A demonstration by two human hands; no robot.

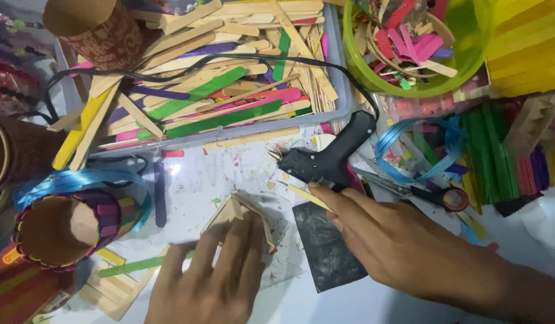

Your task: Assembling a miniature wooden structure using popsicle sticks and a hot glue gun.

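My left hand (pixel 210 277) lies flat on a small frame of plain wooden craft sticks (pixel 238 209), fingers spread and pressing it onto the white table. My right hand (pixel 390 240) reaches toward the black glue gun (pixel 326 157), which lies on its side just above my fingertips. A thin pale stick (pixel 302 194) sits at my index finger; whether I pinch it or only touch it is unclear. The gun's nozzle points left.
A grey tray (pixel 343 90) of coloured craft sticks is behind. A green bowl (pixel 469 42) of sticks stands at back right. Scissors (pixel 433 195), blue ribbon (pixel 427 144), a dark sheet (pixel 328 246), a stick-covered tube (pixel 67 228) and cardboard tubes (pixel 100 27) surround the work.
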